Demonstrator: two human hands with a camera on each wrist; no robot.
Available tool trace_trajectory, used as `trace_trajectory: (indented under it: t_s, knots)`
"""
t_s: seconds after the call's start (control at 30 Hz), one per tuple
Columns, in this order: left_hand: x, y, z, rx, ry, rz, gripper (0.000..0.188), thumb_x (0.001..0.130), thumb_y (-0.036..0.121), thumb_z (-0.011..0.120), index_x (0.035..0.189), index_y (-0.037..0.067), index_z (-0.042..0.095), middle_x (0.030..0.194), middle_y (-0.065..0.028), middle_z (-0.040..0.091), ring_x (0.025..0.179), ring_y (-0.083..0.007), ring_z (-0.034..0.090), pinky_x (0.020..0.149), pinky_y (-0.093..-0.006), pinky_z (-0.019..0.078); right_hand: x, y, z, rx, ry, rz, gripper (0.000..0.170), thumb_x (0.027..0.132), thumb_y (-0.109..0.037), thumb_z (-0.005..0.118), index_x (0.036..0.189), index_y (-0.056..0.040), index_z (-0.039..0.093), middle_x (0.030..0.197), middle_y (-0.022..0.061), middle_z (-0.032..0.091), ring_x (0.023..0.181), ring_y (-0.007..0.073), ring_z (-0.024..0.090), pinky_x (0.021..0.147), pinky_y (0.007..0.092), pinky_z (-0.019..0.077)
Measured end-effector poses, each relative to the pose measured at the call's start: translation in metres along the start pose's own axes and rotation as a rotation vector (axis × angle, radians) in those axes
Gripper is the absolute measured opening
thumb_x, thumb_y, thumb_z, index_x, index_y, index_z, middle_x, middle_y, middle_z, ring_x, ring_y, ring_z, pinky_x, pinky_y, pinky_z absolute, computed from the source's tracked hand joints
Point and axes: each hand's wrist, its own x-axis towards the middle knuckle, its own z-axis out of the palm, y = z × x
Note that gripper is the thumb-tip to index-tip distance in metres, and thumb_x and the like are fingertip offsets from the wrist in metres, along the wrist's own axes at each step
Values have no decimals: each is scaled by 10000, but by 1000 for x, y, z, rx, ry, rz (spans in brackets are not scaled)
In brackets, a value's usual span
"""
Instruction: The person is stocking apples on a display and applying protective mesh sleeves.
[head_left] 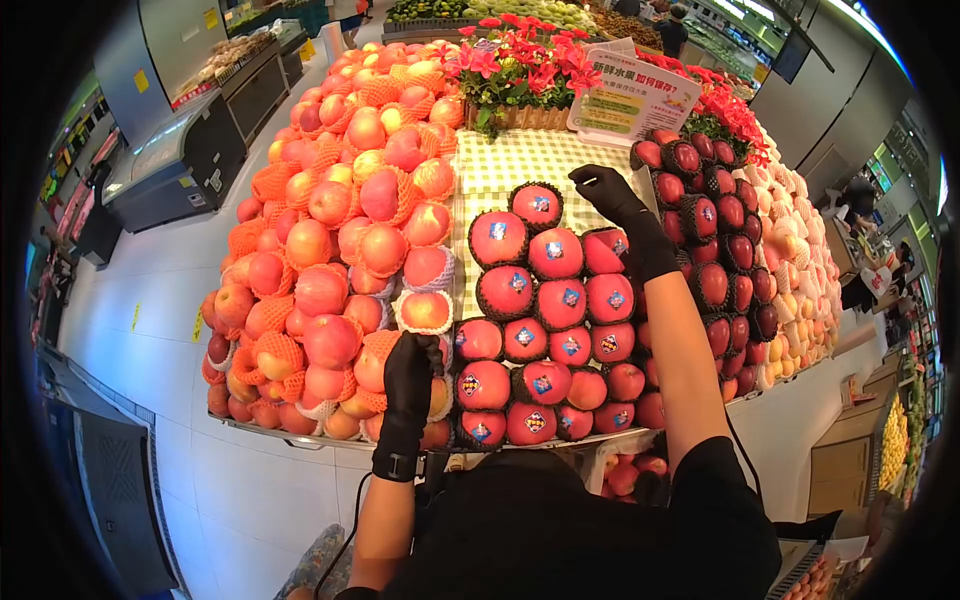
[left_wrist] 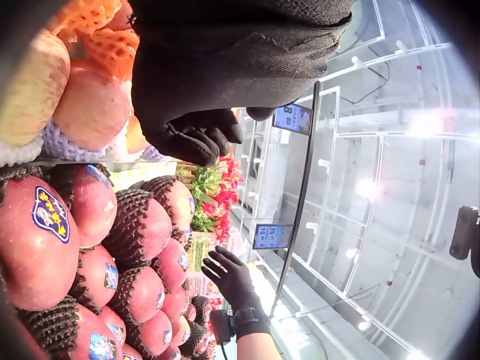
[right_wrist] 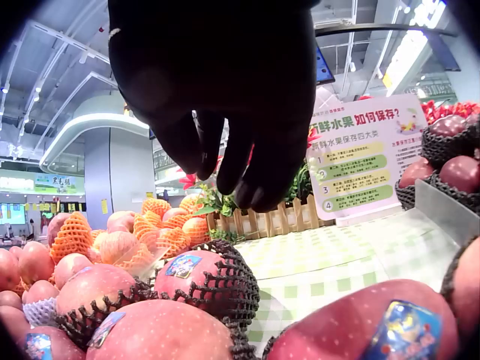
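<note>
The stickered apples [head_left: 555,253] I am working with sit in black nets, stacked in rows just short of my right hand [head_left: 612,198] and off to its left; the rearmost apple [head_left: 536,203] lies left of those fingers, apart from them. My right hand hovers with spread, slightly bent fingers, nothing in its grip. My left hand [head_left: 410,376] is loosely curled with nothing visible in it, low beside the rows' left edge, a white-collared apple [head_left: 425,312] just beyond its fingers. I judge this a pause while arranging the rows; a next move would call for a careful pinch around one netted fruit, clear of its neighbours. Under and past the right hand runs checked cloth [head_left: 530,158], then a printed sign [head_left: 630,97] and red flowers [head_left: 522,62]. Dark red apples [head_left: 710,215] bank up to its right; orange-netted apples [head_left: 385,195] heap left of both hands.
</note>
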Motion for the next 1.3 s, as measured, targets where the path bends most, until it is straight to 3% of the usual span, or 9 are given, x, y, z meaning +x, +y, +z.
trace_trajectory:
  t_s: [0.07,0.2,0.33,0.43,0.57,0.77,0.97,1.1,1.3]
  knots:
    - [6,-7,-14,-190,-69,-56,332,1010,292,398,738,105,431,652,6,408,558,-119,371,521,-271,321,-20,-5,-2,93,61,30,256,879,-235,641,956,3,700,815,62,695,709,134,603,696,305,498]
    - [21,-17,-44,-518,-268,-133,381,1001,248,412,644,140,336,589,16,303,506,-103,265,471,-253,232,-76,-34,-7,205,155,267,322,894,-313,630,820,0,655,696,42,627,625,98,550,609,290,465]
    - [15,-6,-41,-450,-329,-19,396,993,226,412,619,145,310,553,21,266,485,-98,242,455,-261,224,-136,-42,6,176,340,234,315,921,-302,584,769,-27,610,658,-10,530,588,84,459,543,288,383]
    - [15,-6,-42,-428,-316,-27,393,989,217,411,615,145,316,542,22,265,475,-101,243,453,-261,225,-183,-57,18,201,292,398,349,926,-332,579,724,-47,558,652,-18,473,620,91,417,574,314,372]
    - [19,-7,-49,-446,-283,-86,389,987,217,409,615,147,319,539,20,272,472,-105,251,465,-262,240,-243,-41,47,194,368,353,360,929,-327,579,731,-29,548,641,-3,462,618,86,404,565,314,362]
    - [19,-8,-55,-457,-322,-99,393,981,252,423,615,150,321,542,25,264,480,-107,251,484,-267,249,-324,-50,84,73,424,324,279,937,-200,515,730,-15,501,610,70,413,598,122,399,558,356,343]
    - [17,-8,-64,-545,-410,-115,382,950,216,426,589,153,319,526,24,271,472,-116,256,476,-285,245,-376,-55,95,118,428,603,242,911,-172,496,733,-7,494,616,115,427,560,162,418,533,380,342]
    - [16,-4,-68,-729,-678,-132,369,927,199,435,573,156,337,504,21,290,460,-120,271,476,-293,256,-394,-65,104,-141,371,468,186,884,-117,486,736,-6,507,660,180,507,587,275,525,550,391,388]
    - [11,-4,-64,-598,-651,-270,448,984,297,391,562,154,337,491,11,310,445,-128,296,469,-301,267,-427,-4,120,-295,319,371,63,832,-53,497,801,-19,540,717,190,530,614,305,551,567,396,421]
